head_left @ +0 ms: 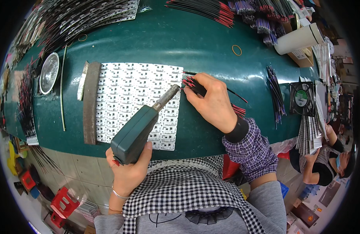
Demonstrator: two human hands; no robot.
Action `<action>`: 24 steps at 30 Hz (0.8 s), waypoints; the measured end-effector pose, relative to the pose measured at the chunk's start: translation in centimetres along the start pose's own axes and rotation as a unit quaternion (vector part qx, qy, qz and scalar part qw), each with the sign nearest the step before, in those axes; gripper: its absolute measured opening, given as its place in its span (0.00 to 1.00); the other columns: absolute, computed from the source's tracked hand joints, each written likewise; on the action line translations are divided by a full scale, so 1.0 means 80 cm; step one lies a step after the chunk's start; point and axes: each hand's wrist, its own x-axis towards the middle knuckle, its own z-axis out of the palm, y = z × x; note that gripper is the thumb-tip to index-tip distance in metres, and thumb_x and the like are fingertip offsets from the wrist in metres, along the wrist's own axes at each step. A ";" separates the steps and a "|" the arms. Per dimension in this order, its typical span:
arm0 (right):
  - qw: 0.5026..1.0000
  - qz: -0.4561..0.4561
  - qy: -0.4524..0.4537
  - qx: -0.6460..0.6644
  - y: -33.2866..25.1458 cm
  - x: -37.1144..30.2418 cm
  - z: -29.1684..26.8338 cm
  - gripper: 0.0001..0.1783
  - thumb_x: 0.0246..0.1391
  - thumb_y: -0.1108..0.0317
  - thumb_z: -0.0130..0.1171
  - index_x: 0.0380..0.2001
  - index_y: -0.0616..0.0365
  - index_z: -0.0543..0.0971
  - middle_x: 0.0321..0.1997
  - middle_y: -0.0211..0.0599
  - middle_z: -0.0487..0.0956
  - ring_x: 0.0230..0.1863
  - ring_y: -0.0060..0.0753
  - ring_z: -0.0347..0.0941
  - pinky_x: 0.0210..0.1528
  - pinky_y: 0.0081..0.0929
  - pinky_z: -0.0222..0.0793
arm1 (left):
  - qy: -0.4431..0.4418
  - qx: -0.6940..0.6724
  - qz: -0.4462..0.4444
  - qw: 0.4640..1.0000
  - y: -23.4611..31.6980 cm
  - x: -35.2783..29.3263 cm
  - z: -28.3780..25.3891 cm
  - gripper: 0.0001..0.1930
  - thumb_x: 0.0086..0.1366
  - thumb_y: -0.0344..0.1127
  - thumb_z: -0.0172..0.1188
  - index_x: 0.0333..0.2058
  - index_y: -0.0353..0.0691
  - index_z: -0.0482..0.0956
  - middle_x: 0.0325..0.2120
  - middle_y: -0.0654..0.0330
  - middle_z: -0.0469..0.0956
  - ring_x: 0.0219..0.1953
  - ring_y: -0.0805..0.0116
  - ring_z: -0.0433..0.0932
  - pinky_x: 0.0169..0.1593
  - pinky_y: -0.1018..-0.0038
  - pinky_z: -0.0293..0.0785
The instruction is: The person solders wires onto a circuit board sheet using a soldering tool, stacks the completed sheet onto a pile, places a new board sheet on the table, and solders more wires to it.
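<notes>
My left hand (131,173) is wrapped round a dark green soldering gun (135,134). Its metal tip reaches up to the right edge of a white sheet of small circuit boards (129,91), near the ends of some wires. Between the fingers of my right hand (214,101) is a bundle of black wires with red ends (193,84), held beside that same edge. More red wires stick out below the right palm. A brown metal bar (92,103) lies along the left side of the sheet. Whether the tip touches a board or a wire, I cannot tell.
A silvery bowl (50,73) and a thin pale rod (63,93) lie left on the green table. Wire bundles (203,11) cover the far side. At right are another bundle (276,95), a small fan (302,98) and a white roll (299,38). A co-worker (324,163) sits beyond.
</notes>
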 end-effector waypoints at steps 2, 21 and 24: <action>1.000 0.007 -0.006 -0.010 0.000 0.000 0.000 0.08 0.48 0.74 0.62 0.31 0.69 0.78 0.29 0.48 0.77 0.30 0.51 0.74 0.33 0.40 0.68 | -0.009 0.017 0.012 1.000 -0.002 0.000 0.001 0.08 0.55 0.28 0.71 0.31 0.33 0.81 0.26 0.63 0.81 0.25 0.78 0.75 0.31 0.79 0.70; 0.997 0.042 -0.059 0.027 0.008 0.017 -0.010 0.10 0.49 0.72 0.61 0.27 0.72 0.76 0.22 0.53 0.74 0.22 0.49 0.72 0.29 0.39 0.66 | 0.015 0.044 0.048 0.998 -0.016 -0.006 -0.007 0.08 0.53 0.30 0.71 0.32 0.35 0.83 0.25 0.60 0.80 0.23 0.72 0.75 0.30 0.76 0.70; 0.993 0.066 -0.090 0.050 0.010 0.022 -0.014 0.11 0.50 0.71 0.60 0.25 0.72 0.75 0.18 0.51 0.73 0.18 0.40 0.69 0.28 0.36 0.66 | 0.019 0.042 0.032 0.998 -0.009 -0.007 -0.003 0.08 0.53 0.30 0.71 0.31 0.36 0.83 0.25 0.61 0.80 0.24 0.73 0.75 0.30 0.76 0.69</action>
